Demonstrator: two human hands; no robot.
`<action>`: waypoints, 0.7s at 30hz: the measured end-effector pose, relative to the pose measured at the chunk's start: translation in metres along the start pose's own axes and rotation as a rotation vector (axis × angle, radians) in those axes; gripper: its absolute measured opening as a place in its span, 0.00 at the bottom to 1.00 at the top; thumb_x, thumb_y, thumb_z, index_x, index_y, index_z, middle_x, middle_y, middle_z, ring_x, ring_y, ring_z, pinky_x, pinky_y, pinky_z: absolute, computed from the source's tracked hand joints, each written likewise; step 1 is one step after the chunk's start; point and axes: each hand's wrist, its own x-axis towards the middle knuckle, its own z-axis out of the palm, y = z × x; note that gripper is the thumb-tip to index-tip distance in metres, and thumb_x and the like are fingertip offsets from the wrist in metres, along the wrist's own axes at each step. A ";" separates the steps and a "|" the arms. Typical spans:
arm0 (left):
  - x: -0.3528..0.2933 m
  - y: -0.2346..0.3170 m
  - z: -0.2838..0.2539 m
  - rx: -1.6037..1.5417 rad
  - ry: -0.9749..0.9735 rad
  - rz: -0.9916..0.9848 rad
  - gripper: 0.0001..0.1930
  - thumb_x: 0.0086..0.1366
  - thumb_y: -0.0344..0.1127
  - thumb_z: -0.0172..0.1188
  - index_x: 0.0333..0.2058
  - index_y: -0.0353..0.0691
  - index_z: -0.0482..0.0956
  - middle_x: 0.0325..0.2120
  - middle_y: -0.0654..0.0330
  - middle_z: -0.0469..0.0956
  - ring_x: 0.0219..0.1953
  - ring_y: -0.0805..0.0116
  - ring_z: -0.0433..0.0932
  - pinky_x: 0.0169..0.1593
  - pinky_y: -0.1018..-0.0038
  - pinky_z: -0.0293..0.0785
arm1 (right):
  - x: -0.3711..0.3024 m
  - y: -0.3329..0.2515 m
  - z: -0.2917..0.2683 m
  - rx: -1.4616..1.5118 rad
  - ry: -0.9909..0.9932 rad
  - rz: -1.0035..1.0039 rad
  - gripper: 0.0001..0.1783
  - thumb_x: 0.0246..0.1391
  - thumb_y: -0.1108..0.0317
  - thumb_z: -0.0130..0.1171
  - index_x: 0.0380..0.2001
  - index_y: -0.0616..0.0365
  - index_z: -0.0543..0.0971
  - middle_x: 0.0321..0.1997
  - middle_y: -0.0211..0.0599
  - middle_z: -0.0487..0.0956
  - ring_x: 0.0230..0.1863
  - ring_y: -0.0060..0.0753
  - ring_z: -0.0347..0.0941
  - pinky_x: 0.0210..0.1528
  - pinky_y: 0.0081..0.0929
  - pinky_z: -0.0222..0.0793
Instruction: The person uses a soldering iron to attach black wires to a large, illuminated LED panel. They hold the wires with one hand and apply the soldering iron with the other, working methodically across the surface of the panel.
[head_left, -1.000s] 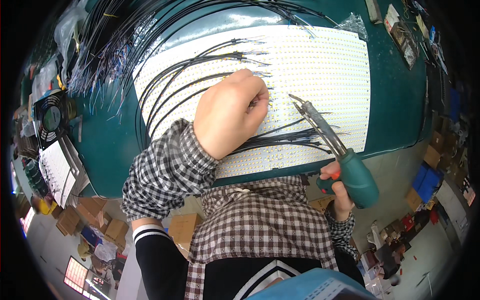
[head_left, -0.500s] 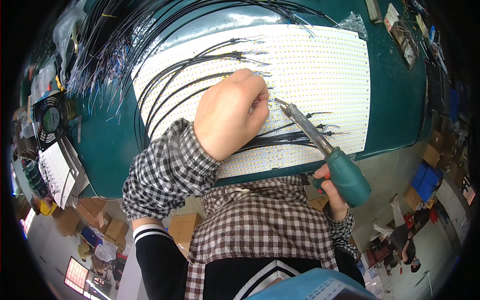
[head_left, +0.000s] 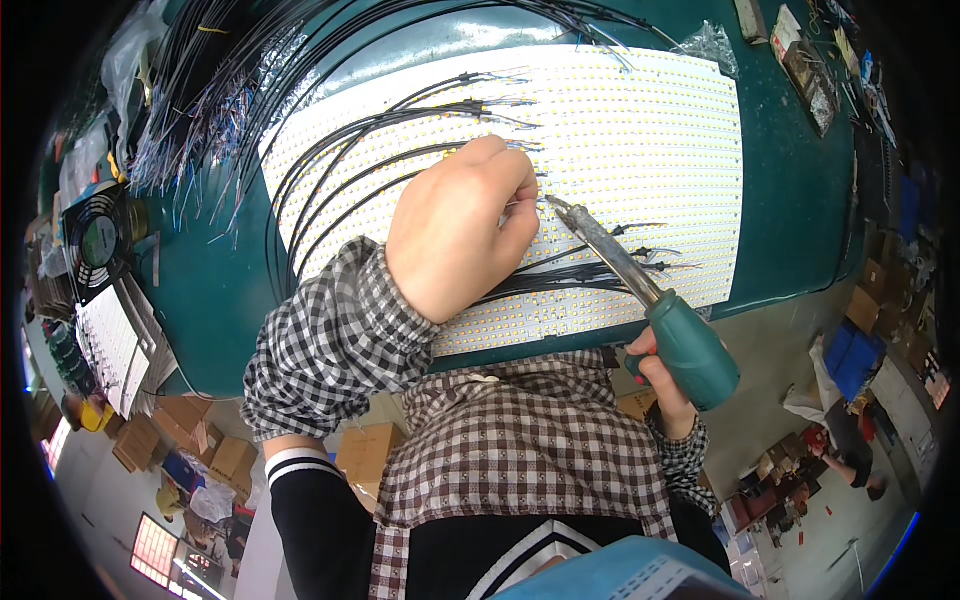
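A large white LED board, dotted with yellow chips in rows, lies before me. My left hand is over its middle, thumb and index finger pinched on a thin black cable whose gripped part is mostly hidden behind them. From the right, my right hand grips a soldering iron by its green handle, fingers at its trigger. Its tip points up and left, just beside the left fingertips at the board; whether it touches cannot be told. Other black cables with bare wire ends lie across the board, above and below my left hand.
A thick bundle of black cables with coloured ends sits on the green table at far left. A small fan and stacked white boards stand at the left edge. A worn box lies far right. Cardboard boxes are below.
The soldering iron has shifted very slightly up and left. My left hand stays nearly in place. In the background at lower right, a person has changed position.
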 end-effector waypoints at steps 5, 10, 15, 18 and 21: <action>0.000 0.000 0.000 0.002 0.002 -0.001 0.04 0.58 0.23 0.64 0.31 0.36 0.79 0.27 0.55 0.77 0.28 0.60 0.79 0.31 0.69 0.76 | -0.003 0.004 -0.001 0.052 0.008 0.021 0.36 0.47 0.66 0.80 0.56 0.73 0.77 0.34 0.38 0.87 0.36 0.27 0.85 0.43 0.26 0.81; 0.000 0.001 -0.001 0.005 -0.005 -0.006 0.04 0.58 0.23 0.64 0.31 0.36 0.79 0.27 0.55 0.77 0.27 0.60 0.79 0.32 0.69 0.76 | -0.008 0.006 -0.003 0.090 0.029 0.063 0.36 0.47 0.66 0.80 0.56 0.73 0.77 0.36 0.39 0.87 0.36 0.27 0.84 0.42 0.25 0.81; -0.001 0.000 0.000 0.004 -0.004 -0.009 0.04 0.58 0.24 0.65 0.32 0.36 0.79 0.28 0.56 0.77 0.27 0.60 0.79 0.32 0.69 0.75 | -0.001 -0.005 0.002 0.143 0.043 0.049 0.37 0.47 0.66 0.80 0.57 0.73 0.76 0.40 0.44 0.87 0.37 0.29 0.85 0.42 0.26 0.83; -0.002 0.000 -0.005 -0.015 -0.045 -0.026 0.04 0.60 0.25 0.66 0.33 0.36 0.80 0.28 0.57 0.78 0.27 0.62 0.78 0.33 0.70 0.75 | 0.000 -0.008 0.003 0.198 0.070 0.080 0.37 0.48 0.66 0.80 0.57 0.74 0.75 0.43 0.48 0.87 0.38 0.30 0.85 0.42 0.27 0.84; -0.003 0.000 -0.006 -0.076 -0.034 -0.004 0.04 0.61 0.25 0.66 0.34 0.36 0.80 0.28 0.57 0.78 0.27 0.63 0.78 0.33 0.70 0.75 | 0.001 -0.008 0.002 0.199 0.067 0.068 0.37 0.48 0.66 0.80 0.58 0.74 0.75 0.44 0.50 0.87 0.38 0.31 0.86 0.42 0.27 0.85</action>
